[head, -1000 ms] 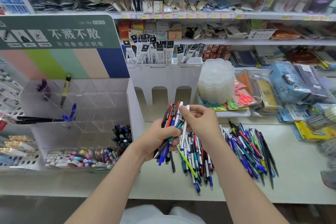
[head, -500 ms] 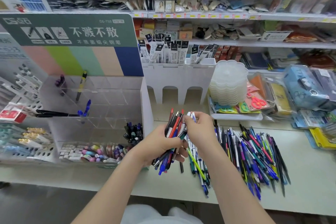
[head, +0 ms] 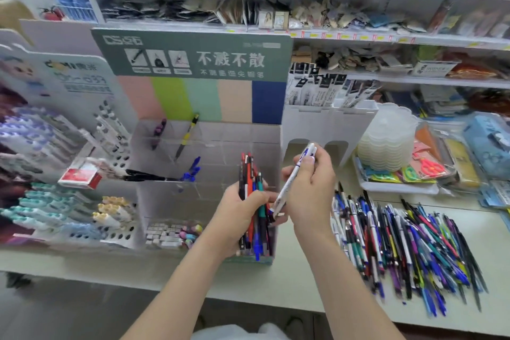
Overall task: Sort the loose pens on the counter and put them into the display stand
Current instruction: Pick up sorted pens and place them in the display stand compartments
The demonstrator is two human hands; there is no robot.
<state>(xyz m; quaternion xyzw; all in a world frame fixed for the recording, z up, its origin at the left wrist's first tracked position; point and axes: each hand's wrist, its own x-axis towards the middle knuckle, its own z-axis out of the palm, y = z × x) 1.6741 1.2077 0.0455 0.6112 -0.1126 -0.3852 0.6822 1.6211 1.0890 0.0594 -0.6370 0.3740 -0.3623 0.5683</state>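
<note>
The right hand (head: 309, 190) curls its fingers round one white pen (head: 294, 179), which is tilted with its upper end pointing up and to the right and its lower end just beside the left hand. The left hand (head: 240, 218) grips a bundle of pens (head: 252, 182) held nearly upright. Red, black, teal and blue barrels show in it, but they are packed too tightly to count. Both hands hang above the counter (head: 276, 284), in front of the clear display stand (head: 220, 143).

Four groups show in the stand's compartments. There is one purple pen (head: 159, 131) and one yellow-and-black pen (head: 187, 134), both leaning at the back. What look like two blue pens (head: 193, 168) stand lower down, and one black pen (head: 149, 175) lies across beside them.

To the right of the hands, one wide pile of loose pens (head: 400, 251) lies spread on the counter, far too many to count. Behind the pile stands one stack of clear plastic trays (head: 386, 141).
</note>
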